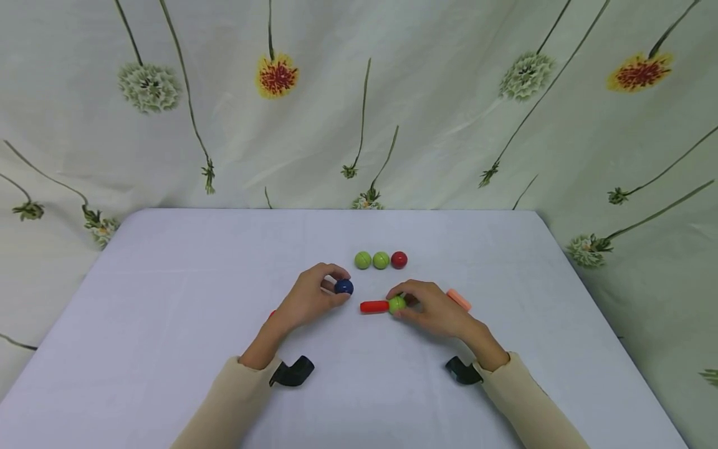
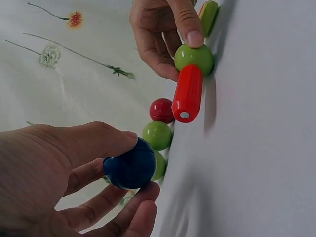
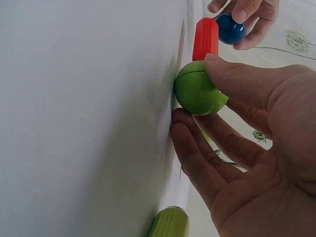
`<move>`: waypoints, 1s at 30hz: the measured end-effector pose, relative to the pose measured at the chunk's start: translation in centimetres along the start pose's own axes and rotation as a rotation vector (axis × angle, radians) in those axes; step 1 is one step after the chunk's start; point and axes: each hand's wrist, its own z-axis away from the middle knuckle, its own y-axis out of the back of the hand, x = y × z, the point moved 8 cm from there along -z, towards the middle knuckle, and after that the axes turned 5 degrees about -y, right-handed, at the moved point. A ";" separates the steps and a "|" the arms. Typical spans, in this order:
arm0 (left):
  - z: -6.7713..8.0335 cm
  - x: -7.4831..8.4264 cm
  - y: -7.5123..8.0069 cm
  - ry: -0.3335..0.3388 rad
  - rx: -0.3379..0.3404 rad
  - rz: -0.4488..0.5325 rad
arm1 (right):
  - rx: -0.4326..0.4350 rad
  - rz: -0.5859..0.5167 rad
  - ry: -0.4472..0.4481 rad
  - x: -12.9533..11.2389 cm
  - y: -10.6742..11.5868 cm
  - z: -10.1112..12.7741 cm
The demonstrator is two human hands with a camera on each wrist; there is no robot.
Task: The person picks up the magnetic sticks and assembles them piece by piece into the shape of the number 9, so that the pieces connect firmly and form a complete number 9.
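My left hand (image 1: 314, 293) pinches a shiny blue ball (image 1: 344, 287) between thumb and fingers, held above the table in the left wrist view. Thumb and fingertips of my right hand (image 1: 429, 305) grip a green ball (image 1: 396, 304). A ribbed red handle (image 1: 374, 307) joins or abuts that ball on its left side and points toward the left hand. In the left wrist view, the handle's end (image 2: 184, 115) shows a pale round spot. The blue ball (image 3: 231, 28) appears just beyond the handle in the right wrist view.
Farther back, two green balls (image 1: 363, 260) (image 1: 381, 260) and a red ball (image 1: 399, 260) form a row. An orange piece (image 1: 459, 299) lies behind the right hand; a green ribbed handle (image 3: 170, 224) shows below that hand. Part of something red (image 1: 272, 313) peeks past the left wrist.
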 end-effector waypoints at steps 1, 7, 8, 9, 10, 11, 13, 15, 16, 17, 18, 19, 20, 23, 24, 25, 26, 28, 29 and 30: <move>0.1 0.1 -0.1 -0.003 -0.006 -0.005 | 0.000 -0.001 -0.004 0.0 0.0 0.0; 0.4 0.4 -0.6 0.003 -0.030 -0.053 | 0.001 0.004 -0.008 0.1 -0.1 0.0; 0.4 0.4 -0.7 0.006 -0.034 -0.057 | 0.001 0.005 -0.009 0.1 -0.2 -0.1; 0.5 0.4 -0.8 0.009 -0.039 -0.059 | 0.001 0.005 -0.010 0.0 -0.2 -0.1; 0.5 0.4 -1.0 0.009 -0.046 -0.059 | 0.001 0.006 -0.013 0.0 -0.2 -0.1; 0.5 0.3 -1.1 0.010 -0.054 -0.063 | 0.001 0.005 -0.013 0.0 -0.2 -0.1; 0.5 0.2 -1.4 0.023 -0.074 -0.066 | 0.000 0.004 -0.010 0.0 -0.2 -0.1; 0.5 0.0 -1.6 0.036 -0.091 -0.075 | 0.000 0.003 -0.009 -0.1 -0.2 0.0; 0.5 -0.2 -1.8 0.041 -0.097 -0.080 | 0.001 0.005 -0.010 0.0 -0.2 0.0; 0.5 -0.3 -1.8 0.045 -0.100 -0.086 | 0.000 0.006 -0.010 0.0 -0.2 0.0; 0.5 -0.4 -1.9 0.051 -0.103 -0.087 | 0.001 0.009 -0.011 0.0 -0.2 0.0; 0.6 -0.5 -2.0 0.052 -0.102 -0.089 | 0.001 0.011 -0.012 0.0 -0.2 0.0; 0.6 -0.5 -2.0 0.053 -0.102 -0.090 | 0.002 0.014 -0.014 0.0 -0.2 0.0; 0.6 -0.5 -2.1 0.046 -0.103 -0.094 | 0.003 0.016 -0.012 0.0 -0.2 0.0; 0.6 -0.4 -2.1 0.042 -0.103 -0.096 | 0.004 0.016 -0.011 0.0 -0.2 0.0; 0.6 -0.4 -2.1 0.038 -0.104 -0.097 | 0.006 0.018 -0.011 -0.1 -0.2 0.0; 0.6 -0.3 -2.1 0.035 -0.104 -0.098 | 0.008 0.020 -0.012 -0.1 -0.1 0.0; 0.6 -0.2 -2.1 0.030 -0.103 -0.100 | 0.012 0.024 -0.014 -0.1 -0.1 0.0; 0.6 -0.3 -2.2 0.029 -0.103 -0.098 | 0.013 0.027 -0.015 -0.1 -0.1 -0.1; 0.5 -0.3 -2.2 0.029 -0.103 -0.099 | 0.014 0.028 -0.017 -0.1 -0.1 -0.1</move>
